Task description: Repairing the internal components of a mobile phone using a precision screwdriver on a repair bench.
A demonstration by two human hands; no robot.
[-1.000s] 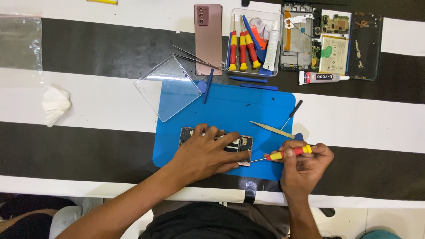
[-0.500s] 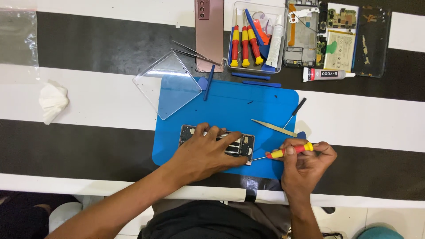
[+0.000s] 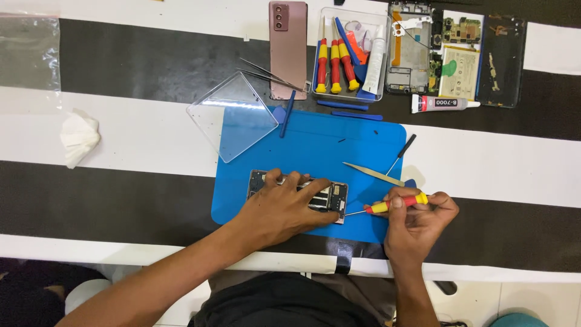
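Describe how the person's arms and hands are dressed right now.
Both arms are bare to the frame edge: no sleeves, gloves, rings, watch or wristband show. The left hand and right hand have short, unpainted nails. A dark garment covers the torso below.
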